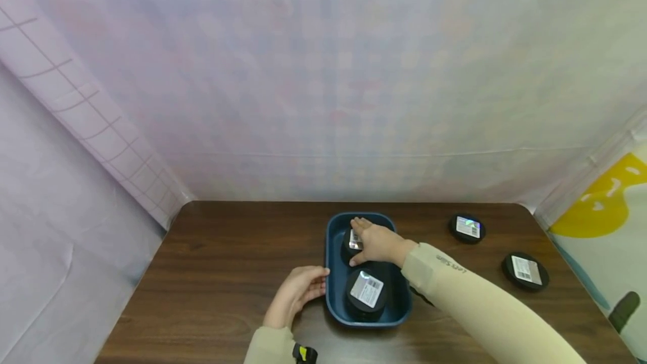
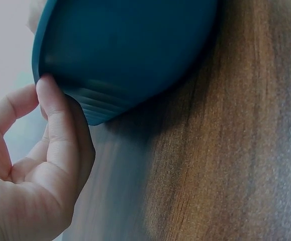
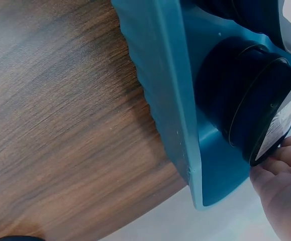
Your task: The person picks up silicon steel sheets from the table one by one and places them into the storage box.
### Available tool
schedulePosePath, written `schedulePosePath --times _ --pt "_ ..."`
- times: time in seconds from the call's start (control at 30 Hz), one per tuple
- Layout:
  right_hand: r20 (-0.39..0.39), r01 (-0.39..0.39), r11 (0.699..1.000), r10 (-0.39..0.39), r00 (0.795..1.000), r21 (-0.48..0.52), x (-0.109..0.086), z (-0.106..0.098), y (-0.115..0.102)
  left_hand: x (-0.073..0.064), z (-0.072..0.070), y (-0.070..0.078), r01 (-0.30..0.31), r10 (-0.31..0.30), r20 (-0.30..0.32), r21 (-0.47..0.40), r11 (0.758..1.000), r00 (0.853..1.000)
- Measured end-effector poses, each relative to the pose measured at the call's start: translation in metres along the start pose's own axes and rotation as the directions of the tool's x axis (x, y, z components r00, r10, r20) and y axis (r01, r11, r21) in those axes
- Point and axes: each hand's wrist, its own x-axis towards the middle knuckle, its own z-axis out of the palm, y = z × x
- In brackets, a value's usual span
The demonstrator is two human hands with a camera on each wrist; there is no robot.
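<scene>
A blue oblong tray [image 1: 331, 299] holds black round containers in two stacks, each topped by a white label. My left hand [image 1: 299, 291] pinches the tray's left rim between thumb and finger; in the left wrist view the fingertips meet on the rim [image 2: 36, 60]. Over the far stack, my right hand [image 1: 379, 242] grips the upper black round container [image 1: 355, 239], with fingers at its far side and thumb at its near side. Just nearer to me stands the other stack, its top container [image 1: 366, 290] untouched. The right wrist view shows the gripped container [image 3: 273, 118] resting tilted or level; I cannot tell.
Two more black round containers lie on the brown wooden table [image 1: 217, 280] to the right: one farther back [image 1: 467, 228], one nearer [image 1: 525, 271]. A pale cloth backdrop [image 1: 323, 100] rises behind the table's back edge.
</scene>
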Motion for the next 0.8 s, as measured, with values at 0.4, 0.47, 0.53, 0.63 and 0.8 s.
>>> schedulePosePath --times 0.4,0.47,0.53,0.63,0.8 --pt "-0.029 0.055 0.998 -0.056 0.998 -0.031 0.0012 0.0019 0.005 0.0026 -0.0016 0.0006 -0.009 0.009 0.003 0.004 1.0 1.0" --pt "-0.037 0.066 0.997 -0.068 0.997 -0.042 0.0013 0.0023 0.0066 0.0032 -0.002 0.0007 -0.011 0.011 0.006 0.004 1.0 1.0" --pt "-0.044 0.073 0.996 -0.075 0.996 -0.047 0.0008 0.0021 0.0081 0.0037 -0.0023 0.0006 -0.012 0.012 0.008 0.004 1.0 1.0" --pt "-0.048 0.076 0.996 -0.079 0.996 -0.051 -0.0009 0.0009 0.0091 0.0048 -0.0029 -0.0003 -0.013 0.013 0.01 0.004 1.0 1.0" --pt "-0.054 0.089 0.995 -0.092 0.994 -0.054 -0.0033 -0.0016 0.0091 0.0064 -0.0033 -0.0013 -0.012 0.012 0.009 0.002 1.0 1.0"
